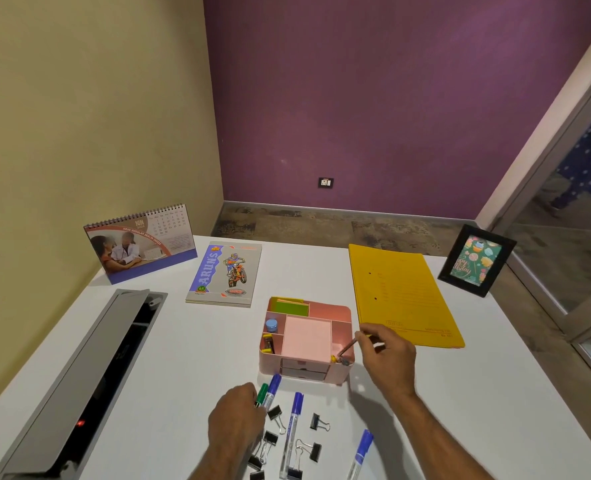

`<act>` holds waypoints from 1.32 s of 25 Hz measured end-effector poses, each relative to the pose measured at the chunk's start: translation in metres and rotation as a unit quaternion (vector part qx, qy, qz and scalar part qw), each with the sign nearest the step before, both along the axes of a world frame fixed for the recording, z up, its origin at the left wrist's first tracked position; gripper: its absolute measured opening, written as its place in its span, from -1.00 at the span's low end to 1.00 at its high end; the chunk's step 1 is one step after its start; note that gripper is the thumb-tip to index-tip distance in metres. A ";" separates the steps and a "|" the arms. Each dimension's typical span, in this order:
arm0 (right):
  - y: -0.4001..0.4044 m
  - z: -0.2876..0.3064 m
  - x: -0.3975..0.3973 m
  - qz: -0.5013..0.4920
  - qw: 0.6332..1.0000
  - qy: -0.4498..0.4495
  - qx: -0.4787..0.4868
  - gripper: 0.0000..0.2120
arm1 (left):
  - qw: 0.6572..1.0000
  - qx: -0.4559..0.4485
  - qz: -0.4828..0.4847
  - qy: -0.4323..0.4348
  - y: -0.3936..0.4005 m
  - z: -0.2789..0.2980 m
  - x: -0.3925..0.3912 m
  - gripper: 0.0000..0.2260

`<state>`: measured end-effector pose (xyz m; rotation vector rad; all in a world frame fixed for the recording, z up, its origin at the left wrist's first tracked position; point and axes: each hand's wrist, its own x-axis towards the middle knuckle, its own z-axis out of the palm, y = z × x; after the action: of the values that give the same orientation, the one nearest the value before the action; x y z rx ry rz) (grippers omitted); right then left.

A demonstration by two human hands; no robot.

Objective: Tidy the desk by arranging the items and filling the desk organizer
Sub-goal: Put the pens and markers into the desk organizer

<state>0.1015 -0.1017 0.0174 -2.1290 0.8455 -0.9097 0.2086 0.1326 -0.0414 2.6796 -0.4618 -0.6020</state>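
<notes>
Right hand pinches a pencil near its upper end; the pencil slants down and left, its lower tip inside the right-hand compartment of the pink desk organizer, close to that compartment's front corner. Just right of this grip lies the near edge of the yellow folder, apart from the organizer's right wall by a narrow strip of bare white desk.

Left hand grips a green marker and a blue marker, caps pointing toward the organizer's front wall, just short of it. Right of and below this grip lie two further blue markers among scattered binder clips. Left of it, bare desk runs to the open cable tray. Beyond the organizer, a notebook lies flat.
</notes>
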 end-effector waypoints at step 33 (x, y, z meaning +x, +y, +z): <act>0.030 0.044 0.041 0.089 0.987 -0.056 0.123 -0.79 | 0.901 -0.431 0.034 0.025 -0.046 0.046 0.002 -0.85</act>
<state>0.1424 -0.0714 0.0615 -1.8868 0.6618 -0.7806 0.2105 0.0865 0.0045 1.8178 -0.4726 -0.3254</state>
